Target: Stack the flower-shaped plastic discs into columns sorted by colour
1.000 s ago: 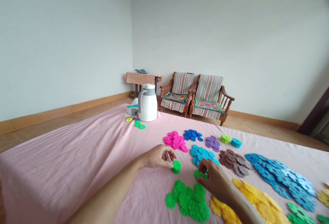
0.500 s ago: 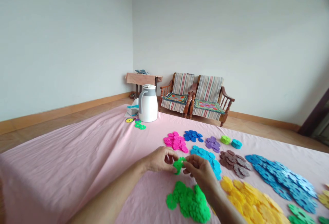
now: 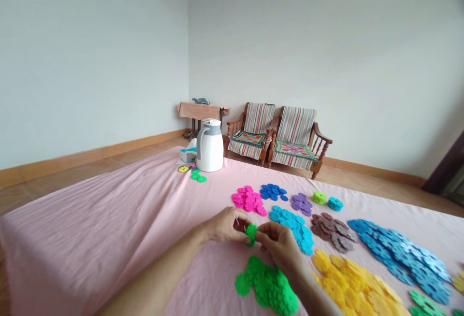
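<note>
The right hand (image 3: 281, 247) has come across from the green pile (image 3: 268, 287) to meet the left hand (image 3: 225, 226). Both hands are now closed at the fingertips on the small green stack (image 3: 251, 234), which is pinched between them. The stack is low at the pink worktop (image 3: 108, 229), just beyond the green pile. The turquoise pile (image 3: 293, 226) lies to its right and the pink pile (image 3: 249, 200) behind it.

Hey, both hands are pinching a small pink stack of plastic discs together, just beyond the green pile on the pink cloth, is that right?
Not quite. The stack is green, not pink, as the head view shows. The left hand and the right hand do pinch it together, just beyond the green pile on the pink cloth.
</note>
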A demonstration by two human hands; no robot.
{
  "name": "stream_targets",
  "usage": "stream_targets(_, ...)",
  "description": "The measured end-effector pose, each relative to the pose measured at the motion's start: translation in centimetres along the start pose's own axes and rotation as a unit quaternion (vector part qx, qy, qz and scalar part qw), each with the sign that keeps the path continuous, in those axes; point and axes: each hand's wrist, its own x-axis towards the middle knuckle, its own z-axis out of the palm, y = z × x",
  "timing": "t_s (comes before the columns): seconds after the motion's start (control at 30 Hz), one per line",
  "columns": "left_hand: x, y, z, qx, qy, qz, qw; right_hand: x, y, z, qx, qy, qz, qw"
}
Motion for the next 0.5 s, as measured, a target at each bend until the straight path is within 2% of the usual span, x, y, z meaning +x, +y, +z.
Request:
stream_targets(0.13, 0.0, -0.2, 0.0, -0.007, -0.005, 0.001, 1.000, 0.0, 0.2, -0.6, -0.041, 0.015, -0.025, 0.999)
stream_targets(0.27, 0.0, -0.5, -0.1, 0.002, -0.011, -0.001, 1.000, 0.2, 0.2, -3.0, -0.143, 0.028, -0.065, 0.987)
stream_targets(0.33, 0.1, -0.8, -0.1, 0.012, -0.013, -0.004, 1.000, 0.3, 0.2, -4.7, -0.264, 0.054, -0.090, 0.959)
stream_targets(0.4, 0.1, -0.9, -0.2, 0.020, -0.014, -0.004, 1.000, 0.2, 0.3, -6.6, -0.382, 0.061, -0.103, 0.917)
stream_targets(0.5, 0.1, -1.0, -0.2, 0.025, -0.013, 0.001, 1.000, -0.3, 0.5, -8.7, -0.467, 0.030, -0.087, 0.880)
